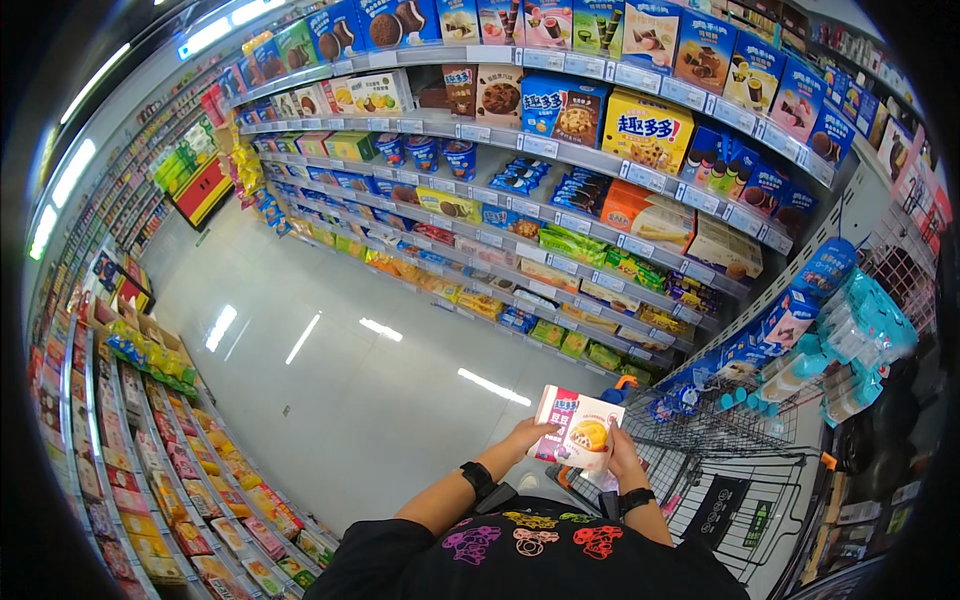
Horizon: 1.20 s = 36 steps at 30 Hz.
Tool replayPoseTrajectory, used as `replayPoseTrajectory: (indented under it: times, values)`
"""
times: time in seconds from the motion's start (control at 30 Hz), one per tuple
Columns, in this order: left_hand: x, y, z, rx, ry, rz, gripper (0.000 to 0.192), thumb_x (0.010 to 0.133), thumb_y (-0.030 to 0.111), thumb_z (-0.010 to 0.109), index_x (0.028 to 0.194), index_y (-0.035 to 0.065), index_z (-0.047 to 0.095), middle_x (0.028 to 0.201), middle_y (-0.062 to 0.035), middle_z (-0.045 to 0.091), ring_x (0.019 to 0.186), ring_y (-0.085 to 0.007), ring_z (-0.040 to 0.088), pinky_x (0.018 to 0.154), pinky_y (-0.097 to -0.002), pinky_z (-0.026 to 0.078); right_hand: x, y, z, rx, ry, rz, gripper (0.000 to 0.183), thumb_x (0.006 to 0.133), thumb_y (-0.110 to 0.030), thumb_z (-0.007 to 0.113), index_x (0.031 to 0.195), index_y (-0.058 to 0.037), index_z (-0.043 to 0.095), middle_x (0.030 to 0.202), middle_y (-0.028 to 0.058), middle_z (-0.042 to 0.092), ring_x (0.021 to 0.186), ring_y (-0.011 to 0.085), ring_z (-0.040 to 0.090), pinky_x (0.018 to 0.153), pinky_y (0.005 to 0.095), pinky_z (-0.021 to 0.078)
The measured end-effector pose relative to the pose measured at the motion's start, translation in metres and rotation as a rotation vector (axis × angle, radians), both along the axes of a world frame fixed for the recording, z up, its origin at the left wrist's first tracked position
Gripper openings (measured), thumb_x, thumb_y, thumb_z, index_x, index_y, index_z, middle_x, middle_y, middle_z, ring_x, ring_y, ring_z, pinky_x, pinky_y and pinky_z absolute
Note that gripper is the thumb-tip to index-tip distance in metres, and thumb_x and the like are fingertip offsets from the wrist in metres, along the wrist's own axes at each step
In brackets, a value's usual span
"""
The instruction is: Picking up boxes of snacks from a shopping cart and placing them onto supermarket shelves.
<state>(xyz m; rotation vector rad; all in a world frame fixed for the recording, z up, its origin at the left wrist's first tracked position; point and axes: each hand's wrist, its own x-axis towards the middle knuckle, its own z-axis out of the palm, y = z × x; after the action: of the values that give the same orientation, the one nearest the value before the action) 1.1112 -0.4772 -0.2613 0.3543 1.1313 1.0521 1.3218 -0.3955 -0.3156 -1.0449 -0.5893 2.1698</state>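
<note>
A white and pink snack box (576, 428), with a picture of a filled bun or cookie on its front, is held upright between both hands in front of my body. My left hand (528, 441) grips its left side, the thumb lying on the front face. On its right edge, my right hand (622, 451) has its fingers partly behind the box. Both wrists wear black bands. Just right of the box stands a black wire shopping cart (675, 480) with orange corner pieces.
Shelves (570, 217) of boxed and bagged cookies rise ahead, with blue boxes on top. Another snack shelf (187, 480) runs along the lower left. A grey tiled floor (322, 360) lies between them. Turquoise-lidded containers (847, 352) hang or stand in packs at the right.
</note>
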Motion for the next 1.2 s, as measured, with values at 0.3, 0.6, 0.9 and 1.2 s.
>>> replayPoseTrajectory:
  times: [0.3,0.6,0.9,1.2]
  values:
    - [-0.043,0.012,-0.023,-0.152,-0.186,0.011,0.034,0.079,0.013,0.058,0.108,-0.0023,0.049,0.101,-0.0134,0.059,0.085,-0.0213,0.061,0.074,-0.0318,0.050,-0.036,0.010,-0.004,-0.188,0.077,0.145,0.041,0.090,-0.032,0.042,0.117,-0.0013,0.042,0.116,0.0137,0.051,0.104,0.0275,0.051,0.091,0.0418,0.0406]
    - [-0.148,0.018,-0.058,-0.162,-0.331,-0.087,0.034,0.079,0.018,0.058,0.107,-0.0003,0.050,0.093,-0.0126,0.062,0.076,-0.0209,0.063,0.067,-0.0342,0.053,-0.135,0.012,-0.011,-0.262,0.053,0.069,0.033,0.088,-0.026,0.045,0.111,-0.0030,0.047,0.107,0.0135,0.056,0.094,0.0276,0.056,0.084,0.0412,0.0459]
    - [-0.286,0.011,-0.070,-0.126,-0.284,-0.340,0.036,0.081,0.025,0.057,0.108,0.0021,0.051,0.095,-0.0102,0.062,0.078,-0.0167,0.063,0.068,-0.0300,0.052,-0.260,-0.017,-0.036,-0.244,-0.121,0.004,0.041,0.089,-0.037,0.041,0.114,-0.0046,0.046,0.110,0.0126,0.054,0.098,0.0275,0.055,0.086,0.0431,0.0439]
    - [-0.403,0.002,-0.091,-0.020,0.093,-0.478,0.041,0.079,0.034,0.056,0.108,0.0055,0.050,0.088,-0.0032,0.060,0.071,-0.0113,0.058,0.056,-0.0250,0.047,-0.388,-0.023,-0.029,-0.254,-0.165,-0.024,0.039,0.089,-0.036,0.040,0.110,-0.0039,0.048,0.104,0.0128,0.057,0.093,0.0284,0.057,0.082,0.0427,0.0459]
